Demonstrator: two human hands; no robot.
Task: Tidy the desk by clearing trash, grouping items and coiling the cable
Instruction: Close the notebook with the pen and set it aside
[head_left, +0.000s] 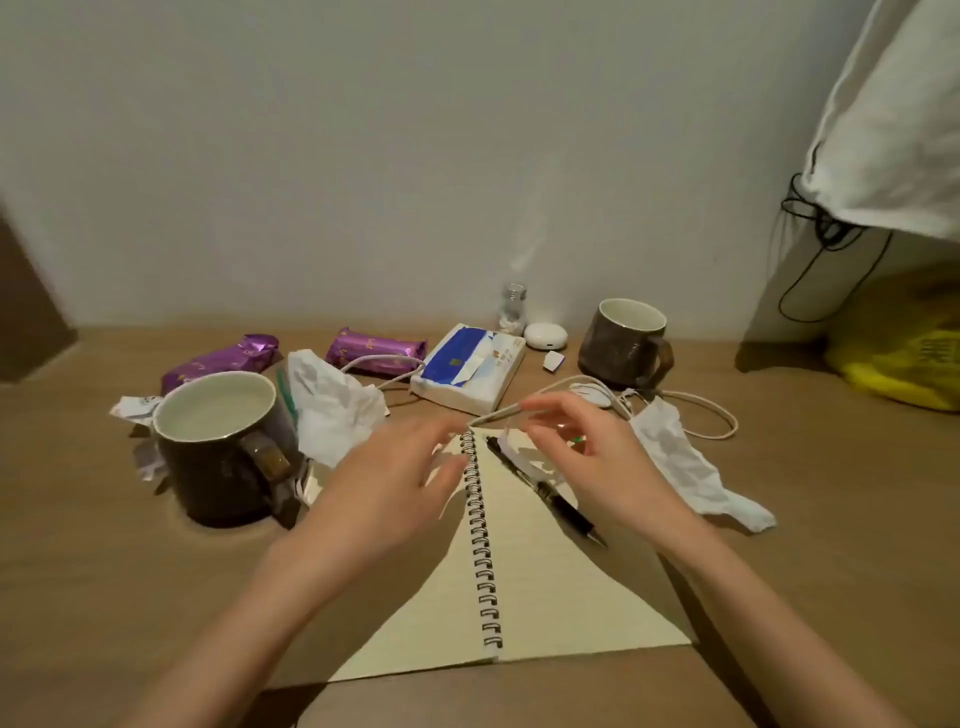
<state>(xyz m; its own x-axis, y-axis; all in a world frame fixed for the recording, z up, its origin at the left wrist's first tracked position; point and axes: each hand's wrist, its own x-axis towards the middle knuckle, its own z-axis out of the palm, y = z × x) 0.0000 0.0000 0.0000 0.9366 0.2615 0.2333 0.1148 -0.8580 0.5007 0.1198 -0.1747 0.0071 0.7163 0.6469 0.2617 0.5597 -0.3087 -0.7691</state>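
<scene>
Wooden desk with an open spiral notebook lying right under both hands. Left hand hovers over the spiral binding with fingers spread and fairly straight, holding nothing as far as I can see. It's motion-blurred though, so I can't tell if the fingertips touch anything. Right hand has its fingers curled, thumb and forefinger pinching a bent bit of the white cable between the two hands. The rest of the cable trails away beyond the right hand in a loose loop on the desk. A dark mug sits just outside the left hand, a second mug beyond the right one. A tissue pack lies past both hands' fingertips. One crumpled paper is beside the left hand, another crumpled sheet just outside the right. Two purple packets lie farther out beyond the left hand, and a black pen rests on the page under the right palm.
</scene>
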